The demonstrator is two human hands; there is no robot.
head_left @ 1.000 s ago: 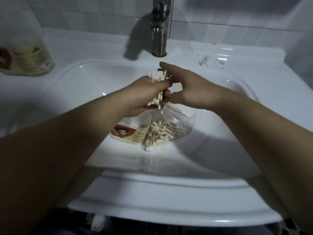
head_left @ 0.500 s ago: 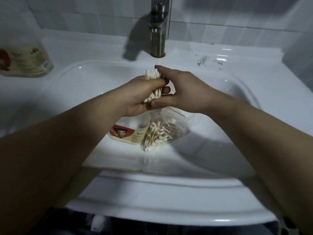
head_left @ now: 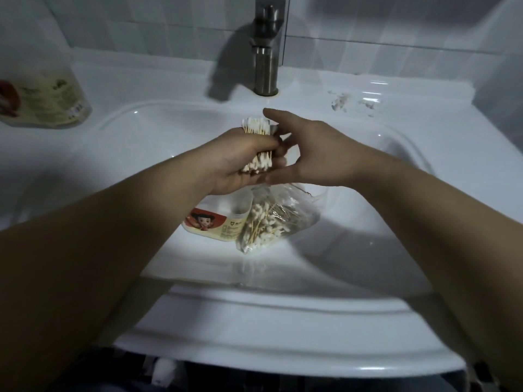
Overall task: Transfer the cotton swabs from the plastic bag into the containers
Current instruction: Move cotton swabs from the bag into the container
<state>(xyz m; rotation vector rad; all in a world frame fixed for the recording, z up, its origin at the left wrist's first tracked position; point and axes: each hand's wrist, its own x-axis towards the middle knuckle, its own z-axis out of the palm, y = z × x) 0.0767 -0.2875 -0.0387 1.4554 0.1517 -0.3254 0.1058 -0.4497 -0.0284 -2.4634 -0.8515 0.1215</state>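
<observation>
Your left hand (head_left: 240, 162) is clenched round a bundle of white-tipped wooden-stick cotton swabs (head_left: 259, 128), held roughly upright; your right hand (head_left: 317, 154) curls against the bundle's open side, forefinger over the upper tips and thumb near the lower ends; neither hand is free. Just below both hands, in the white ceramic sink (head_left: 254, 321), lies the crumpled clear plastic bag (head_left: 283, 219) with many swabs left inside; the clear plastic container with a red cartoon label (head_left: 218, 219) sits under your left wrist, touching the bag.

The step looks like squaring the bundle before loading it, so keep the left grip firm at mid-stick; tap both ends level with the right hand rather than squeezing, since loose sticks would probably slide out sideways; work directly above the container, so any dropped swab lands near it; then lower the bundle end-first. I cannot tell which way the container's mouth faces, so check before you lower.

Compared with a second ago, the swab that hung out beneath your left fist is now tucked in; your right thumb has shifted under the lower ends; the bag and container lie as they did.
</observation>
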